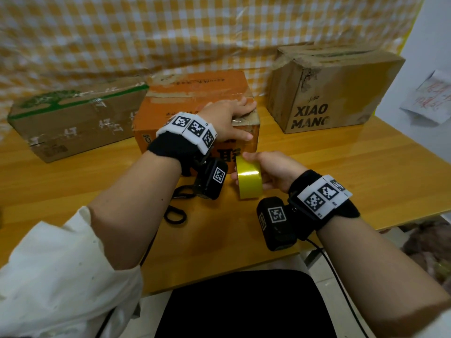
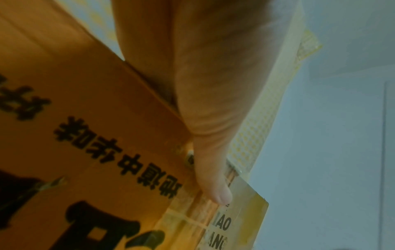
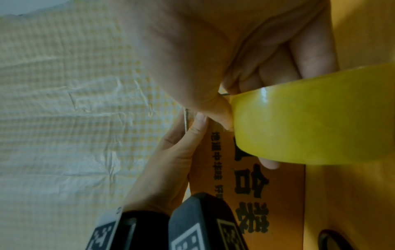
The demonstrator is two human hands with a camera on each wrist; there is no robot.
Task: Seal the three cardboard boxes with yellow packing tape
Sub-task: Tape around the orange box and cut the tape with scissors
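The glossy roll of yellow packing tape (image 1: 249, 177) is gripped in the right hand (image 1: 273, 170), fingers curled round its rim and through its core, held above the wooden tabletop (image 1: 341, 172) just in front of the middle box; the right wrist view shows the roll (image 3: 316, 121) close against that box's printed front face. No strip can be seen drawn off the roll, though a fine loose end would be hard to tell. Just beyond the right hand, the orange cardboard box with black characters (image 1: 195, 98) stands under the left hand (image 1: 228, 120), which lies flat on its near top edge, fingers straight across the top and thumb down the front face, holding nothing. The left wrist view shows that thumb (image 2: 213, 177) pressed on the box's corner, where old clear tape and torn card show. No fresh yellow tape is visible on it, so sealing of this box looks about to start. Left of the left hand lies the low brown cardboard box with green print (image 1: 73, 118); beyond the right hand stands the taller brown box lettered XIAO MANG (image 1: 334, 93), top flaps slightly raised. Neither shows yellow tape, so by my reading all three boxes remain to be sealed. Black-handled scissors (image 1: 175, 211) lie on the table below the left wrist.
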